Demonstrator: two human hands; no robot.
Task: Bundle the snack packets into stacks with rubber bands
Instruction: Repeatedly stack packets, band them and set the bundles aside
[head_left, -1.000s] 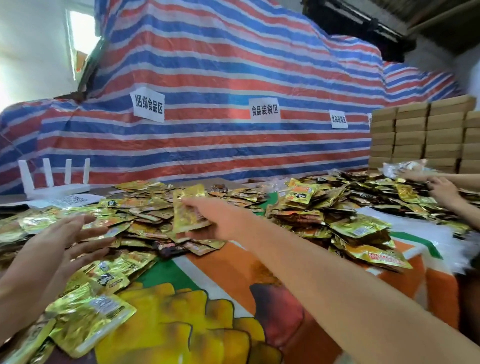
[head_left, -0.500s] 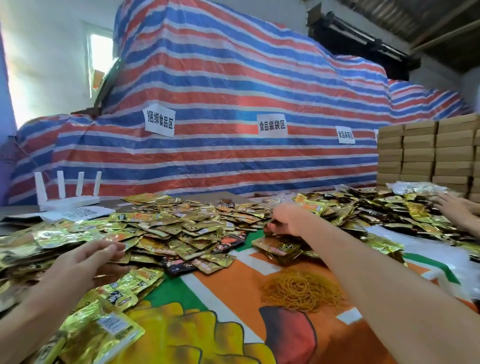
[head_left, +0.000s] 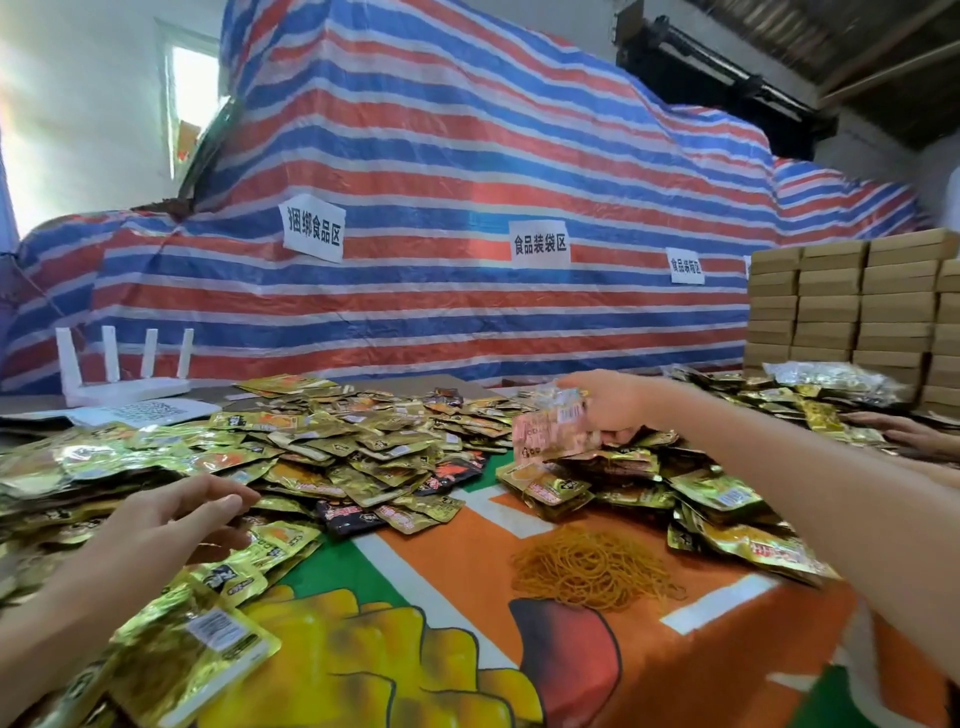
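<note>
Gold foil snack packets (head_left: 332, 447) lie in a wide heap across the back and left of the table. My right hand (head_left: 610, 402) is raised over the right-hand pile and pinches a pale pink packet (head_left: 553, 431) by its top edge. My left hand (head_left: 171, 519) hovers over the packets at the left with fingers relaxed and holds nothing. A loose mound of tan rubber bands (head_left: 592, 566) sits on the cloth in front of the right pile. More packets (head_left: 182, 654) lie at the near left edge.
An orange, green and yellow printed cloth (head_left: 467, 649) covers the table. A white router (head_left: 124, 371) stands at the back left. Stacked cardboard boxes (head_left: 852, 306) rise at the right. Another person's hand (head_left: 909, 434) rests on packets at far right. A striped tarp (head_left: 441, 208) hangs behind.
My right hand dropped a gold packet, dipped into the right-hand pile, and has lifted up with a pink packet. My left hand stayed low over the left packets.
</note>
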